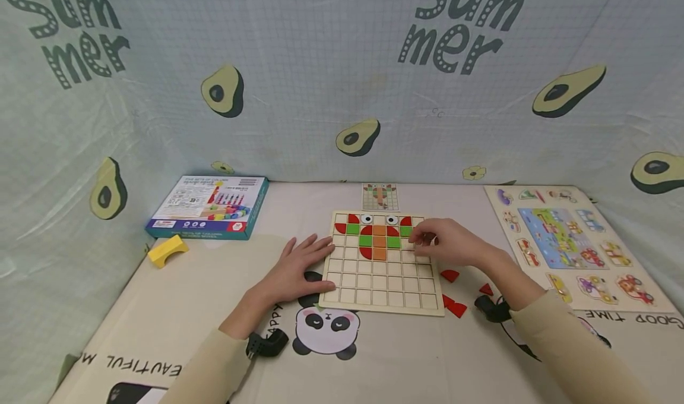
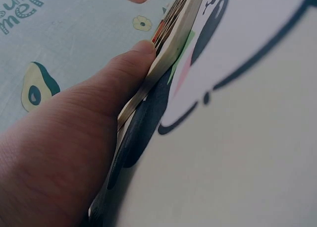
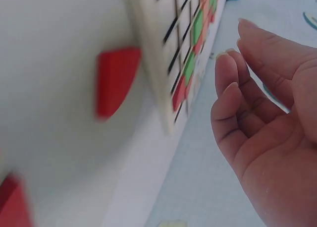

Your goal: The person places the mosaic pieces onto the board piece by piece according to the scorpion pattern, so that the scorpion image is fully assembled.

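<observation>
A wooden grid board (image 1: 371, 297) lies on the table, its upper cells filled with red, green and orange pieces (image 1: 379, 242) and two eye pieces (image 1: 366, 219). My left hand (image 1: 295, 268) rests at the board's left edge, fingers spread, thumb along the near left corner. Above the right edge of the board hovers my right hand (image 1: 451, 242), its fingers loosely bent. In the right wrist view that hand shows nothing between thumb and fingers. Loose red pieces (image 1: 450, 275) lie on the table right of the board. Part of the upper right board is hidden by my right hand.
Behind the board is a small pattern card (image 1: 380, 197). A picture puzzle board (image 1: 566, 243) lies at right. At left are a boxed set (image 1: 207, 207) and a yellow arch block (image 1: 168, 251). A dark device (image 1: 136, 393) sits at the front left edge.
</observation>
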A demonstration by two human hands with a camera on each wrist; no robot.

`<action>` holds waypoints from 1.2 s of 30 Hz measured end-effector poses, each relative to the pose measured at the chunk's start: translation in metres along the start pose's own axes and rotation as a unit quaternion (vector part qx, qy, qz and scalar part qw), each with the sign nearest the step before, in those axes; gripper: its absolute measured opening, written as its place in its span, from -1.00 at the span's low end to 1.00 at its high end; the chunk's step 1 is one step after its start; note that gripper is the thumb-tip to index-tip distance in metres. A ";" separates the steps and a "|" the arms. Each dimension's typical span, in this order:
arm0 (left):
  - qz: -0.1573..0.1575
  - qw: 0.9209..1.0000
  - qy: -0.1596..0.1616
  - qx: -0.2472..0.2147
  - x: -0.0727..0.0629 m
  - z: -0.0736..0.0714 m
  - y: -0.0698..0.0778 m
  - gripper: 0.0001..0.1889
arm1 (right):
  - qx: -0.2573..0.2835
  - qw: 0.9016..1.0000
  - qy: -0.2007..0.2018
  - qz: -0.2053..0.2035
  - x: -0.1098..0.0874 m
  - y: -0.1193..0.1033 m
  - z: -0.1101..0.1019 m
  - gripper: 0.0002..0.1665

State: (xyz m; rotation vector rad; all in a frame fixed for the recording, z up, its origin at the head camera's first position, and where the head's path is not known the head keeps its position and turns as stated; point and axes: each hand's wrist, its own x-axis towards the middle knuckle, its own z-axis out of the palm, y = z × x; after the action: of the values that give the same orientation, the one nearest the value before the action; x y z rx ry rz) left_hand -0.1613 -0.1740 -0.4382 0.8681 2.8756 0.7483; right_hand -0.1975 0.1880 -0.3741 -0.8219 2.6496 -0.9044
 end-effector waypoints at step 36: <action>-0.003 1.000 0.000 -0.004 0.000 -0.001 0.003 -0.11 | 0.001 0.998 -0.049 0.036 -0.051 0.040 -0.001 -0.79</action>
State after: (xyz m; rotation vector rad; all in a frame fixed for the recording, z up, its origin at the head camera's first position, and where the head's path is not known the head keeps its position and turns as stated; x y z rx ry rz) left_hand -0.1600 -0.1727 -0.4360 0.8577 2.8708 0.7593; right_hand -0.1741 0.2443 -0.3966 -0.7445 2.5759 -0.8269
